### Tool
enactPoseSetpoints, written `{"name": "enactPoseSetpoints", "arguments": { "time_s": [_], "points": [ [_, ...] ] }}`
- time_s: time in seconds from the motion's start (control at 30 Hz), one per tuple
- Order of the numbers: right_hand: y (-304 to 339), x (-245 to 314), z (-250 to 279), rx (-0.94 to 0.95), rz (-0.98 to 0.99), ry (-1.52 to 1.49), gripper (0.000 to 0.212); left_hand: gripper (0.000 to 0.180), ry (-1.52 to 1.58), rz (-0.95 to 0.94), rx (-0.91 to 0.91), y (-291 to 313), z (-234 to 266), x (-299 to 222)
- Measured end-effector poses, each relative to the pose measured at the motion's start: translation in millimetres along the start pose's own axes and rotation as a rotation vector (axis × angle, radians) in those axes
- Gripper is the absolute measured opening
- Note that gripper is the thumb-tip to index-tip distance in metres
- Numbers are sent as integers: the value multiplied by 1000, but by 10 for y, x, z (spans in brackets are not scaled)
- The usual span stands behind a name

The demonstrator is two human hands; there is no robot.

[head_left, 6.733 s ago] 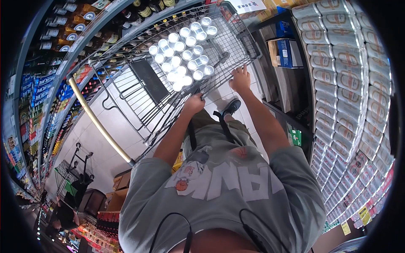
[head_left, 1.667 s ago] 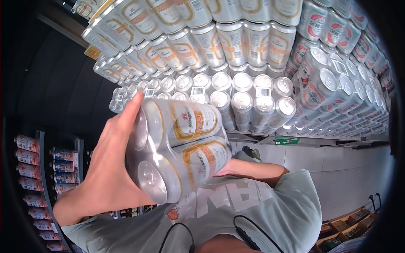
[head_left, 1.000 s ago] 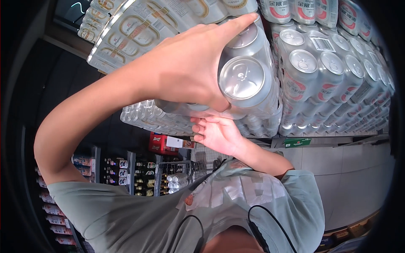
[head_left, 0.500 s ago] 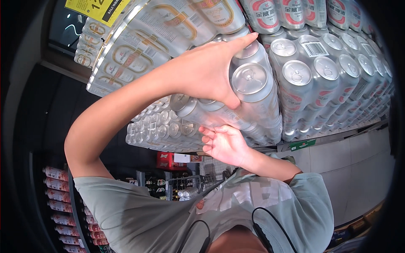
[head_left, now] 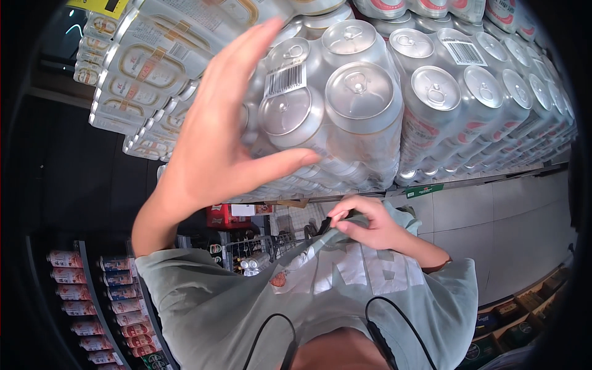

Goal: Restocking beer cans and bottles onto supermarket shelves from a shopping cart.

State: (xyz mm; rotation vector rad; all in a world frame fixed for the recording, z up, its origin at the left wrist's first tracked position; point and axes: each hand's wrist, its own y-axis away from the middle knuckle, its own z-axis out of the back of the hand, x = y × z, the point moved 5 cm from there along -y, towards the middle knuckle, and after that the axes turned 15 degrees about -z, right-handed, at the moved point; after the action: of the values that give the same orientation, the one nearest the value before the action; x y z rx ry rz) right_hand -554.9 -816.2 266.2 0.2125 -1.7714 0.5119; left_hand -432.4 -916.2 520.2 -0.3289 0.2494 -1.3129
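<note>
My left hand (head_left: 213, 132) is raised before a stack of shrink-wrapped silver beer cans (head_left: 359, 92). Its fingers stretch upward, with the thumb held out across the front of the top pack. Nothing is in its grasp, and whether it touches the plastic wrap I cannot tell. A white barcode label (head_left: 285, 80) shows on that pack's top, just beside the fingers. Lower down, my right hand (head_left: 367, 223) is close to the front of my grey-green T-shirt (head_left: 419, 308), fingers curled and pressed toward the thumb. Anything inside them is hidden.
Silver cans with red marks (head_left: 436, 89) are stacked to the right. On the left rise packs of gold-marked cans (head_left: 151, 68) under a yellow sign (head_left: 102, 5). Below stand a red box (head_left: 223, 217), a wire cart (head_left: 237, 248) and shelves of pink-labelled cans (head_left: 68, 275).
My left hand has come off the top pack and moved left, uncovering lids and the barcode. My right hand has dropped from beneath the pack to near my shirt. The view has shifted.
</note>
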Motion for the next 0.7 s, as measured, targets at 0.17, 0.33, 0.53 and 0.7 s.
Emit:
{"name": "enactPoseSetpoints", "arguments": {
  "time_s": [0.17,0.33,0.53,0.7],
  "points": [
    [394,18,485,-641,203,138,51,108,-61,222,-678,1123,-298,-68],
    [235,-34,578,-702,218,268,78,90,93,702,-507,1596,-1211,-18],
    [116,6,675,-754,210,329,79,61,116,706,-335,1534,-1533,14],
    [161,-78,687,-832,133,325,75,67,11,642,-376,1460,-1597,-80]
  ]
}}
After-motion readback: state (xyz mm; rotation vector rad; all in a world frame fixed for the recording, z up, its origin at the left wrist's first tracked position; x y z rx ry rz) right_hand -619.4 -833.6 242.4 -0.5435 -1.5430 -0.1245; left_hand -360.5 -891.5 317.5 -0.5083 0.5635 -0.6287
